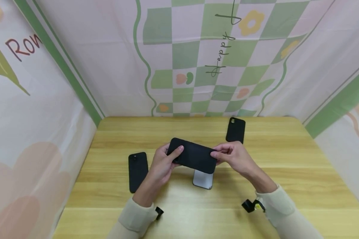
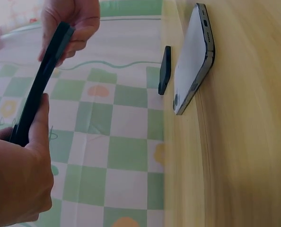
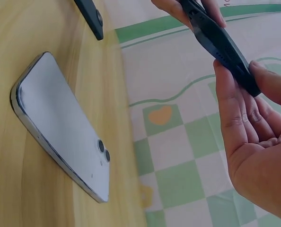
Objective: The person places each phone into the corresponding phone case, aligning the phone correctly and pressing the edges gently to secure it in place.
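Observation:
A black phone (image 1: 194, 156) is held flat and slightly tilted in the air, gripped at both ends. My left hand (image 1: 163, 164) holds its left end, thumb pressed on the upper face. At the opposite end, my right hand (image 1: 234, 156) pinches the corner between thumb and fingers. Small holes show along the dark edge of the phone (image 3: 221, 49) in the right wrist view. Below it, a white phone (image 1: 202, 180) lies on the table with its back and two lenses (image 3: 104, 150) facing up; the held phone partly covers it in the head view.
Another black phone (image 1: 138, 172) lies left of my left hand, partly behind the wrist. A black phone case (image 1: 235, 130) with a camera cutout lies at the back right of the wooden table (image 1: 287, 152). Printed cloth (image 1: 221, 59) hangs behind the table and along both sides.

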The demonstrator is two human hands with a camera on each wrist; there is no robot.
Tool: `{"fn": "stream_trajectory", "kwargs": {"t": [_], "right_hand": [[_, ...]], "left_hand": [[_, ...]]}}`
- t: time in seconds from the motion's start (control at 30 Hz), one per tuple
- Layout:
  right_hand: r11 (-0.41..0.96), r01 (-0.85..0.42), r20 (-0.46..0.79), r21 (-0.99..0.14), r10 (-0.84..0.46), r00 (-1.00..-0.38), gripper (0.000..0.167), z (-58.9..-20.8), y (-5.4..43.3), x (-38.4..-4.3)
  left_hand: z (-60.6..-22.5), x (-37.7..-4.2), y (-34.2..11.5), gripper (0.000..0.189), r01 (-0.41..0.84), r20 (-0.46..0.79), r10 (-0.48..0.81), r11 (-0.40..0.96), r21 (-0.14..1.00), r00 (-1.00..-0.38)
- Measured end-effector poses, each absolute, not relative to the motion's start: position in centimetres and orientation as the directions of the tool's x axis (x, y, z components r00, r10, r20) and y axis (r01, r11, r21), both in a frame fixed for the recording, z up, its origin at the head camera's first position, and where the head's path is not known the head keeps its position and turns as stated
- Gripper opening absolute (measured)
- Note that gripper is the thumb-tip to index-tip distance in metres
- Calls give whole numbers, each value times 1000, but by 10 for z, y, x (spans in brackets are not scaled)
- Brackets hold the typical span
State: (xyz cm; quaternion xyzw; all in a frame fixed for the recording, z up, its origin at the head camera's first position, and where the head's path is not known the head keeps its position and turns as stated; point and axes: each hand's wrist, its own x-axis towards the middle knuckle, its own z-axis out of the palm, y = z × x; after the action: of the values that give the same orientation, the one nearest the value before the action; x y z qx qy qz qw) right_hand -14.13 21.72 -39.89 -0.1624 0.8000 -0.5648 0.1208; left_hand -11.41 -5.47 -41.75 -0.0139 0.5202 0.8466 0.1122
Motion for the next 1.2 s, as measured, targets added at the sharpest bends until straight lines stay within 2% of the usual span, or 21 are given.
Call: {"fn": "stream_trajectory", "kwargs": {"t": [0.4, 0.6, 0.8, 0.97, 1.2], "right_hand": [[360, -196, -22, -912, -519, -855, 12, -388, 233, -146], [399, -193, -77, -897, -570, -818, 12, -382, 239, -149], [399, -225, -72, -889, -607, -791, 11, -376, 239, -150], [428, -186, -90, -885, -548, -831, 13, -375, 237, -150], [424, -77, -119, -903, -418, -900, 26, -385, 229, -147]], "left_hand": [[-417, -112, -59, 11, -237, -162, 286, -252, 938, -944], [-422, -111, -55, 15, -220, -149, 315, -202, 954, -937], [-425, -111, -53, 19, -233, -160, 332, -192, 953, -929], [-426, -111, -50, 14, -243, -168, 299, -233, 942, -939], [-425, -111, -49, 12, -229, -173, 216, -271, 935, -961]]}}
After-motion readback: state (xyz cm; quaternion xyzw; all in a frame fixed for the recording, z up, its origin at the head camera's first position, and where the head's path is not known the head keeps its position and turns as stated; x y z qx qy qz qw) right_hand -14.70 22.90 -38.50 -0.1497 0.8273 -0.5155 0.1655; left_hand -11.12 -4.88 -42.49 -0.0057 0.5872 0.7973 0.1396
